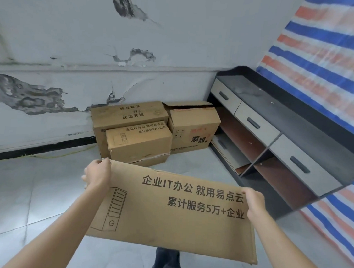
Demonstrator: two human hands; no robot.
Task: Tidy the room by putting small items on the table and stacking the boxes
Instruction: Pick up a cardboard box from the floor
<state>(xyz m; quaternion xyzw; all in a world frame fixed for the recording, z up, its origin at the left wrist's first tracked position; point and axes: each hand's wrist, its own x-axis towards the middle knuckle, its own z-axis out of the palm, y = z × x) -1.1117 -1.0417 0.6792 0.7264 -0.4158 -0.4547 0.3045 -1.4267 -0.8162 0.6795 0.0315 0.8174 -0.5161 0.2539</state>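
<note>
Left hand and right hand grip the ends of the printed brown cardboard box, held above the floor, short of the corner cartons. Risk: the crushed bottom carton sags and the stack tips.

Own person, as observed. My left hand and right hand are bare. My left forearm and right forearm are bare from the wrist to the near edge of view. One leg shows near centre, clad in dark, creased blue-grey fabric. Whether its lowest part is hem or shoe cannot be determined.
</note>
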